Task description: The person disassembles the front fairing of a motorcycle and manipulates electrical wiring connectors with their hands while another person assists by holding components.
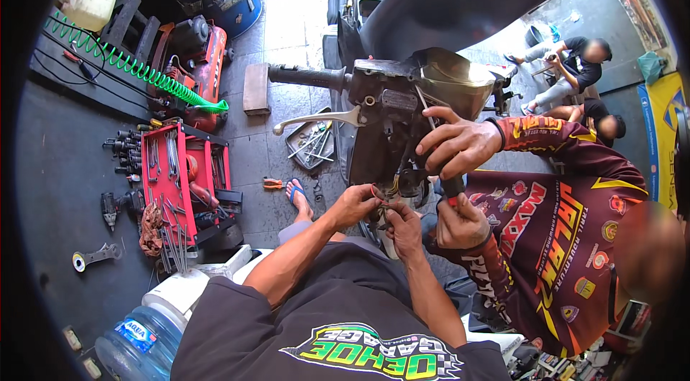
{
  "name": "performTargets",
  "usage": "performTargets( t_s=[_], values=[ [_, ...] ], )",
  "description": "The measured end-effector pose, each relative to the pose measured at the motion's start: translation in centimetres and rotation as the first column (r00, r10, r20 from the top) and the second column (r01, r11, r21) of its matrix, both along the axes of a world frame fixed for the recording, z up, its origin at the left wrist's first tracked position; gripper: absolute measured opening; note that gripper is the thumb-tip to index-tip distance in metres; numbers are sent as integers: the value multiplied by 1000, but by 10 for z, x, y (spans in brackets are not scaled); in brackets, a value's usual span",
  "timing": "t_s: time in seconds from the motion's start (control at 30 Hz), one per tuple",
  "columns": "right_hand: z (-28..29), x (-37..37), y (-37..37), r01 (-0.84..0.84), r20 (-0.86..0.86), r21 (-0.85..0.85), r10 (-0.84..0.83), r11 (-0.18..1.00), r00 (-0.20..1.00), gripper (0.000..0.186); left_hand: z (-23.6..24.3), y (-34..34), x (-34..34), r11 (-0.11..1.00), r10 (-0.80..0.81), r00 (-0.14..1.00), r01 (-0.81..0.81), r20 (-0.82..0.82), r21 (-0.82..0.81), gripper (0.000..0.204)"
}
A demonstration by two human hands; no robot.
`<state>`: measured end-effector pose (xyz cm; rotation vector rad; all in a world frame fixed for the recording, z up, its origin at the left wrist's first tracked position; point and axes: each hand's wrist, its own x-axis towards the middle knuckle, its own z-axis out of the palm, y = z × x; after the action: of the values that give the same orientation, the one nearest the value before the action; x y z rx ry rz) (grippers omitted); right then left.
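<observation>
Below a scooter's stripped handlebar [384,86], my left hand [357,205] is closed in a pinch on thin wires [393,185]. My right hand [405,230] pinches at the same wires from the right, its fingertips almost touching the left ones. The exact joint between the fingertips is too small to make out. Just to the right, a co-worker's lower hand [463,224] grips a screwdriver [452,187] with a black and red handle. The co-worker's upper hand [463,142] steadies its shaft against the handlebar housing. A silver brake lever [316,121] and black grip [309,77] extend left.
At left stands a red tool cart [167,187] with wrenches, near a red compressor [210,72] and green coiled hose [144,68]. A metal tray [310,144] and orange-handled pliers [273,184] lie on the floor. Two people sit at far right. A water bottle [136,341] is lower left.
</observation>
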<state>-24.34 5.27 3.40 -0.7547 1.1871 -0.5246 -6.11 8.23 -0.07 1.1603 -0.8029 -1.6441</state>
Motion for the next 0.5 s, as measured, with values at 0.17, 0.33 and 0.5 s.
performTargets(
  t_s=[0.17, 0.33, 0.5],
  values=[
    [-11, -9, -2, 1, -46, -83, -5, 997, 999, 9, 8, -8, -4, 999, 24, 998, -27, 62, 41, 12],
    [-10, -5, -1, 48, -85, -80, -55, 996, 995, 10, -13, -9, -6, 999, -23, 994, 19, 107, 35, 8],
    [-26, -7, 23, -187, -446, -355, 10, 916, 895, 21, -6, -18, 1, 977, -103, 993, 90, 60, 192, 7]
  ],
)
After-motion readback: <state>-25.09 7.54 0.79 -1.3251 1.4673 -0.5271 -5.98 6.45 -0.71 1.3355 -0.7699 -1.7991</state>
